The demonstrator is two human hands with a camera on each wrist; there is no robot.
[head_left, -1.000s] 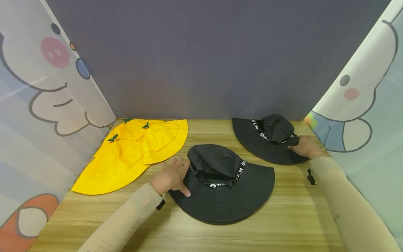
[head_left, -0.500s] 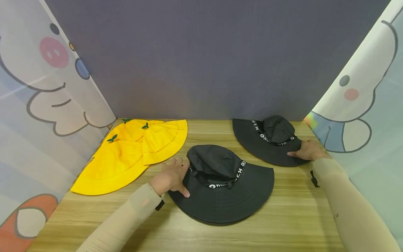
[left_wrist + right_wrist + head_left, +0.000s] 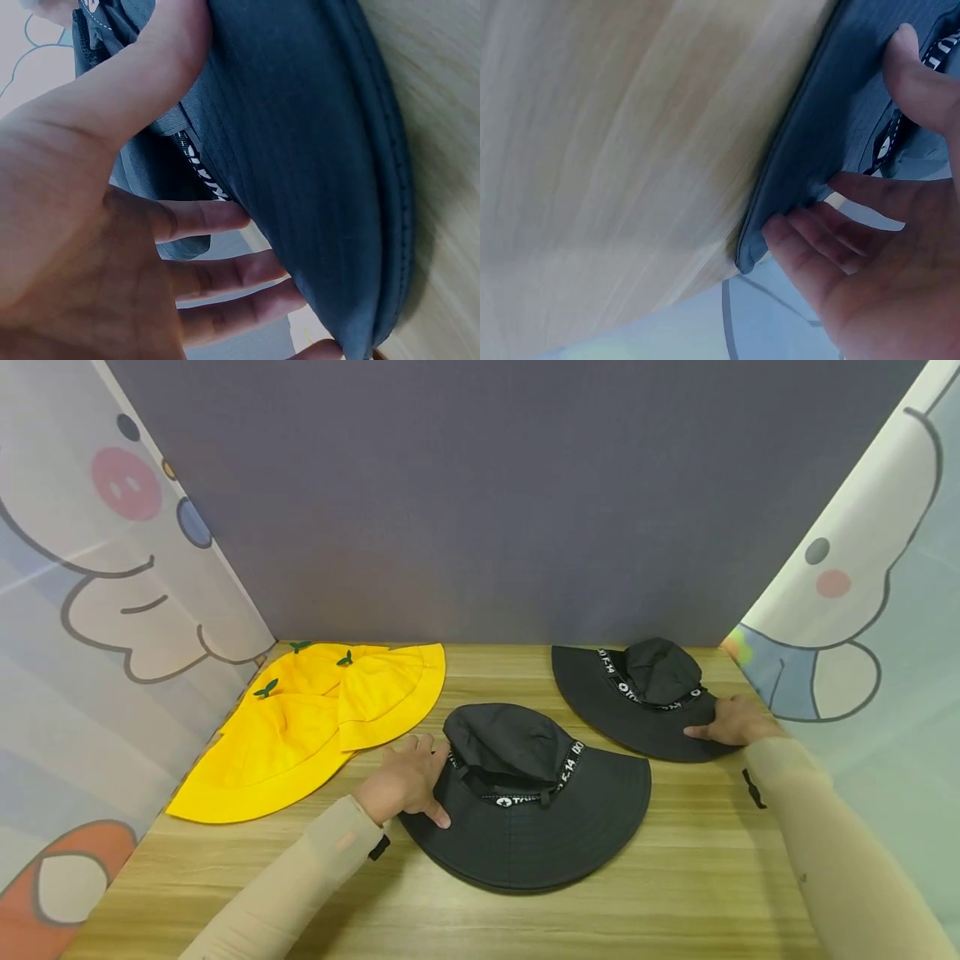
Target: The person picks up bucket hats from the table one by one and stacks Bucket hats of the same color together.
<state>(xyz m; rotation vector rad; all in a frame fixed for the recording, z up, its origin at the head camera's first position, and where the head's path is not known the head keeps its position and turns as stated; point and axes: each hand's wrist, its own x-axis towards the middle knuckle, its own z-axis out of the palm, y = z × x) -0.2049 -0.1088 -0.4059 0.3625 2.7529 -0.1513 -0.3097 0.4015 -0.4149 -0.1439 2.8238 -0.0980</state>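
A black bucket hat [image 3: 521, 835] with a white-lettered band lies on the wooden table, its brim edge doubled in the left wrist view. My left hand [image 3: 402, 778] rests at its left side, thumb lying on top of the brim and straight, spread fingers touching the edge. Farther back on the right is a second black bucket hat [image 3: 637, 718] with a similar band. My right hand [image 3: 738, 721] holds its right brim, thumb on top and bent fingertips [image 3: 778, 229] against the edge.
Several yellow hats [image 3: 281, 756] with green sprouts overlap at the back left. A dark grey panel [image 3: 487, 502] stands behind the table [image 3: 585, 922]. Cartoon-printed sheets [image 3: 847, 635] flank both sides.
The back right hat has shifted slightly toward me with my right hand. My left hand and the front hat stay nearly still.
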